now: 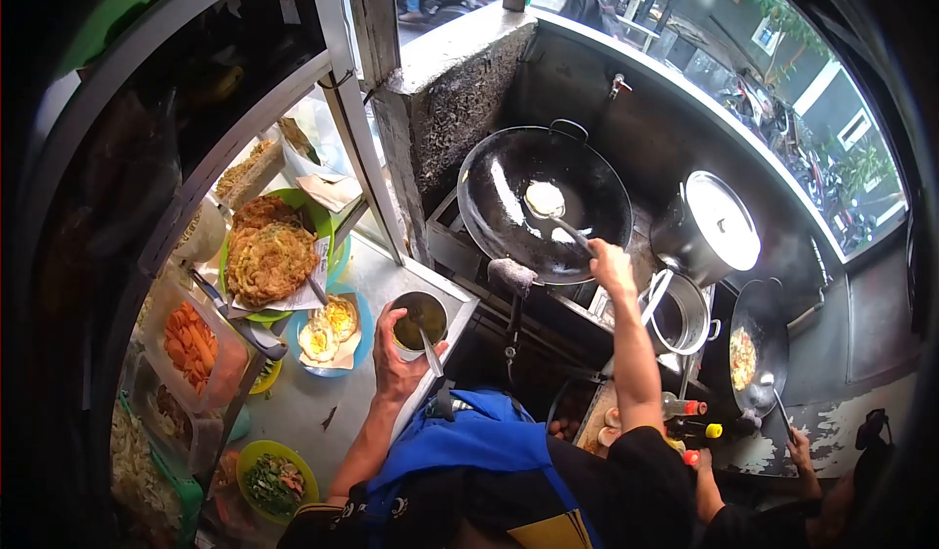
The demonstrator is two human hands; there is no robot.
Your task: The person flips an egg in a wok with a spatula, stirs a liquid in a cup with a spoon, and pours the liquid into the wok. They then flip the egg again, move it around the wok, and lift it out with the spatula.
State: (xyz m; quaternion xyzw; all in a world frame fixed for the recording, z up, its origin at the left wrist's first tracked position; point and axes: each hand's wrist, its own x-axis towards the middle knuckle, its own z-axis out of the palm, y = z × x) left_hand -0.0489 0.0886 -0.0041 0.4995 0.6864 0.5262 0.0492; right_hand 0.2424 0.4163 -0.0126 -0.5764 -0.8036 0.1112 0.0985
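Left hand: our left hand point(399, 368) lies at 7 o'clock in our view, its fingers curled around a metal cup point(421, 322); a spoon point(427, 342) leans inside, its handle over the rim towards 5 o'clock.
Right hand: at 3 o'clock, our right hand point(613, 267) closes its fingers narrowly around the handle of a long utensil point(572, 230), which reaches into the wok towards 10 o'clock.
Large wok: we see this dark wok point(499, 226) at 1 o'clock, over the stove; a round white piece point(544, 200) is at the utensil's far end, though we cannot tell whether it sits in or under it.
Right side: a tall pot point(680, 231) is at 3 o'clock, with a small saucepan point(680, 316) just below it in our view.
Co-worker: near 4 o'clock, another person's hand point(800, 448) holds a ladle point(777, 399) in a smaller wok point(768, 329) with food.
Counter: the fried eggs point(328, 332) rest on a blue plate point(362, 329) at 8 o'clock, and golden fritters point(269, 261) at 9.
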